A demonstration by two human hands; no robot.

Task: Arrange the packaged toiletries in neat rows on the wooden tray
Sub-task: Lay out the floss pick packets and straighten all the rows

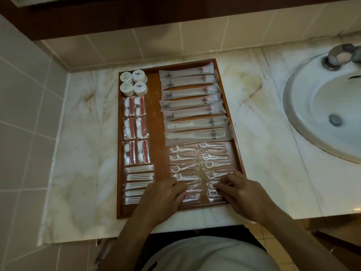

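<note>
Toiletries, packaged, laid out on the wooden tray (156,122), which sits on the marble counter (84,153) left of the sink (312,106).

Left column, far to near, as I read it: four round white soaps (133,83) in a square; six sachets with red strips (136,130) in pairs; five packs of cotton buds (139,177) stacked in a row.

Right column: seven long frosted sleeves (193,102) lying crosswise, one below the other; then floss picks (201,165) in clear wrappers, two columns.

My left hand (162,196) lies flat at the near edge, fingers spread and resting on the left column of floss picks, gripping nothing. My right hand (240,192) rests likewise on the right column, fingertips (220,185) pressed on a wrapper, fingers loosely apart, not clamped on anything.
</note>
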